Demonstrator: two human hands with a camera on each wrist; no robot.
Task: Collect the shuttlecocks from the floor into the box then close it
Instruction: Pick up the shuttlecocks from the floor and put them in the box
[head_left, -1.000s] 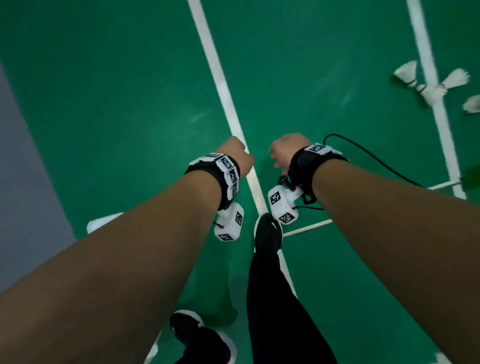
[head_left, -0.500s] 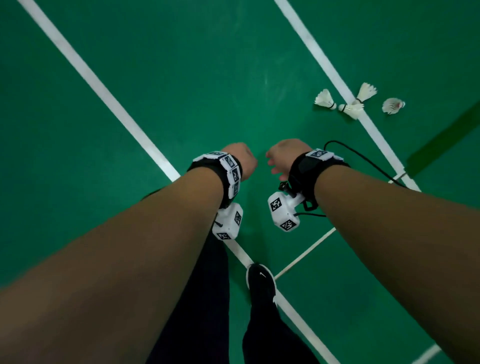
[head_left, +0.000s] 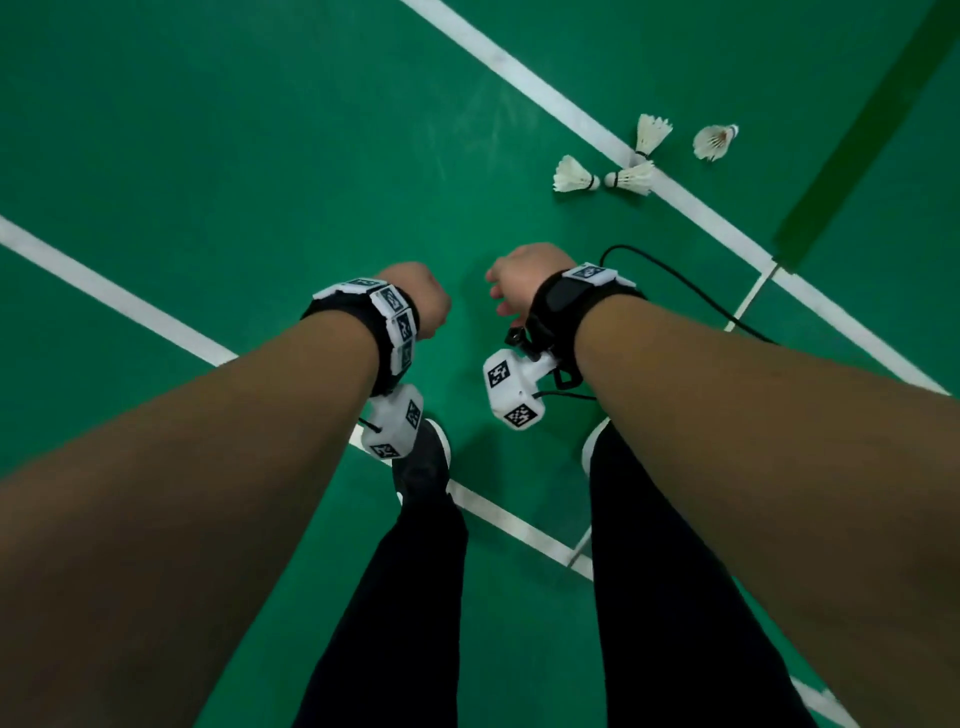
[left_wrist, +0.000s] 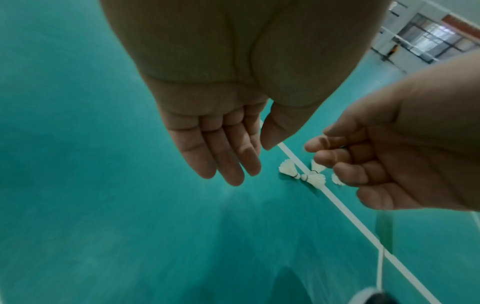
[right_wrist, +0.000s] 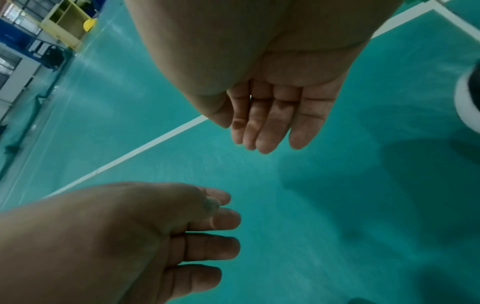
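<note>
left hand (head_left: 415, 296) and right hand (head_left: 524, 275): held out empty, fingers relaxed, side by side, ready for pickup | shuttlecocks (head_left: 631, 179): four clustered on the floor (head_left: 234, 130) at a white court line (head_left: 582, 122), ahead-right | box: not seen

Counted on the green court floor (head_left: 249, 135): four white shuttlecocks (head_left: 574, 175) (head_left: 631, 177) (head_left: 652, 134) (head_left: 714, 141), clustered about one white line. Two bare hands, left hand (head_left: 418, 299) and right hand (head_left: 522, 275). Two wristbands, two shoes.
</note>
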